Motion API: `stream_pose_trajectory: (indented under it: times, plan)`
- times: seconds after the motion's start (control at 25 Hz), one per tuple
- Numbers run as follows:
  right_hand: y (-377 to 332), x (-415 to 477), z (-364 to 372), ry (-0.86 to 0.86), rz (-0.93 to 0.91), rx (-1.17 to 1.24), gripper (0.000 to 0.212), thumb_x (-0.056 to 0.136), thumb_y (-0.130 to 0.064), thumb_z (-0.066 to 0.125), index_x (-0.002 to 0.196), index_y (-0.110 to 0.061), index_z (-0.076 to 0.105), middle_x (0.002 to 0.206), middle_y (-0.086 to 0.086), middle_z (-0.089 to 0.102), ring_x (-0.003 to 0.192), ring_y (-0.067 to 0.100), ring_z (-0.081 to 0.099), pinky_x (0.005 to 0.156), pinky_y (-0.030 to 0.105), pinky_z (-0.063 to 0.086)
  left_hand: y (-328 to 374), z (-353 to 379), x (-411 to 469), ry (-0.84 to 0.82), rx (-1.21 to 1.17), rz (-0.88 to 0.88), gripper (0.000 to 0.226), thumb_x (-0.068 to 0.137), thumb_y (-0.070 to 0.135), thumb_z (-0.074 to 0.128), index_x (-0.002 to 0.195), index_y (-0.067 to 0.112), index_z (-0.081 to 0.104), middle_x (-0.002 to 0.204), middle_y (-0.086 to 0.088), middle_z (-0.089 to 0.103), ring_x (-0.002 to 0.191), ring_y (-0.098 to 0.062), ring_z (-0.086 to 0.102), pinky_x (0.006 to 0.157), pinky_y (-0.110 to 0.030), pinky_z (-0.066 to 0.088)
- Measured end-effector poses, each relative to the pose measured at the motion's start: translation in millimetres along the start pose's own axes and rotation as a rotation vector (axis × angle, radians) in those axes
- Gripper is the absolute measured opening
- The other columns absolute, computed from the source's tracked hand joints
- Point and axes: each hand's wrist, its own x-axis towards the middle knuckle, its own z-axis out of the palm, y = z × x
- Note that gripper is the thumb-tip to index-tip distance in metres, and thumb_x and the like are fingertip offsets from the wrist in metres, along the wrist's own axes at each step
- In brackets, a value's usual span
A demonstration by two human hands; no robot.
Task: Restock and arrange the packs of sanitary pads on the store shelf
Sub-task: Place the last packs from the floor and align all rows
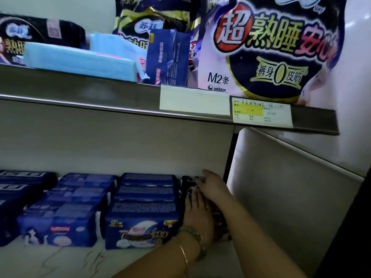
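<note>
On the lower shelf [60, 261], rows of blue sanitary pad packs [142, 209] stand front to back. At the row's right end, beside the side panel, is a row of dark packs [187, 184], mostly hidden by my hands. My left hand [197, 215], with bracelets on the wrist, lies on the dark packs with its fingers straight. My right hand [212, 187] reaches further back, thumb up, and its fingers curl over the top of the rear dark pack.
More blue packs [60, 217] fill the lower shelf to the left. The upper shelf [120, 97] carries light blue packs [76, 59], a dark blue pack [160, 57] and a large white and black bag [271, 47]. A white side panel [281, 197] closes the right.
</note>
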Motion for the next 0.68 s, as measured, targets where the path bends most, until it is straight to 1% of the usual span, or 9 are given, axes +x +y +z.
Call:
stream_pose_trajectory:
  times: [0.08,0.12,0.16,0.2,0.28,0.32,0.4,0.48,0.68]
  plan:
    - [3.1,13.3,19.2,-0.048,-0.03,-0.072,0.036,0.096,-0.036,0.039,0.119,-0.012,0.054,0.119,0.009,0.06,0.104,0.024,0.056,0.083,0.028,0.043,0.3,6.5,11.2,-0.065,0.025,-0.057,0.074,0.098,0.045,0.03,0.146,0.004,-0.01,0.154,-0.02,-0.011,0.141,-0.038,-0.013,0.112,-0.054,-0.007]
    - [6.0,19.7,26.4,-0.059,-0.037,-0.079,0.036,0.096,-0.037,0.038,0.116,-0.014,0.057,0.116,0.008,0.061,0.101,0.023,0.056,0.083,0.028,0.044,-0.1,6.9,15.5,-0.093,0.015,-0.073,0.075,0.097,0.045,0.031,0.146,0.004,-0.009,0.154,-0.02,-0.011,0.141,-0.038,-0.012,0.112,-0.054,-0.006]
    - [9.2,25.3,32.5,-0.068,-0.043,-0.083,0.037,0.095,-0.039,0.035,0.116,-0.018,0.057,0.118,0.006,0.061,0.103,0.022,0.055,0.086,0.028,0.043,-0.2,7.0,17.4,-0.107,0.005,-0.079,0.075,0.097,0.045,0.031,0.146,0.004,-0.009,0.154,-0.02,-0.01,0.141,-0.039,-0.012,0.112,-0.054,-0.006]
    - [12.1,29.9,36.6,-0.083,-0.057,-0.094,0.039,0.094,-0.041,0.032,0.12,-0.022,0.055,0.125,0.005,0.057,0.109,0.021,0.052,0.092,0.03,0.041,0.4,7.1,19.6,-0.117,0.004,-0.089,0.075,0.098,0.045,0.031,0.145,0.003,-0.01,0.154,-0.021,-0.01,0.141,-0.039,-0.012,0.112,-0.054,-0.006]
    - [18.2,38.2,42.8,-0.14,-0.067,-0.12,0.046,0.093,-0.043,0.028,0.133,-0.029,0.044,0.143,0.002,0.041,0.126,0.021,0.039,0.105,0.036,0.03,3.0,6.6,23.6,-0.128,0.004,-0.107,0.075,0.098,0.044,0.03,0.145,0.002,-0.011,0.153,-0.022,-0.011,0.141,-0.039,-0.011,0.113,-0.053,-0.005]
    - [20.7,40.6,44.5,-0.172,-0.052,-0.119,0.048,0.094,-0.043,0.027,0.139,-0.031,0.038,0.149,0.0,0.033,0.133,0.021,0.031,0.109,0.038,0.023,4.3,6.7,24.8,-0.127,0.006,-0.107,0.075,0.098,0.044,0.03,0.145,0.001,-0.011,0.153,-0.023,-0.011,0.141,-0.04,-0.011,0.113,-0.053,-0.004]
    - [23.0,42.2,45.8,-0.214,-0.014,-0.121,0.051,0.094,-0.044,0.027,0.144,-0.034,0.03,0.154,-0.003,0.022,0.14,0.022,0.019,0.114,0.047,0.012,6.4,6.9,24.0,-0.127,-0.003,-0.098,0.074,0.099,0.043,0.029,0.145,0.0,-0.011,0.153,-0.024,-0.01,0.141,-0.041,-0.009,0.114,-0.053,-0.002]
    - [24.3,41.8,46.8,-0.208,0.007,-0.115,0.052,0.092,-0.045,0.028,0.144,-0.035,0.028,0.155,-0.003,0.02,0.141,0.022,0.016,0.113,0.053,0.01,7.0,7.3,20.8,-0.106,-0.029,-0.089,0.072,0.1,0.04,0.027,0.144,-0.001,-0.01,0.153,-0.024,-0.009,0.141,-0.041,-0.008,0.114,-0.052,0.0]
    - [31.0,37.2,48.2,-0.182,0.061,-0.096,0.054,0.088,-0.048,0.027,0.14,-0.035,0.034,0.153,-0.002,0.027,0.139,0.022,0.022,0.111,0.055,0.015,15.8,11.3,17.0,-0.056,-0.077,-0.068,0.067,0.1,0.035,0.028,0.145,0.0,-0.007,0.154,-0.024,-0.005,0.141,-0.042,-0.006,0.114,-0.05,0.0]
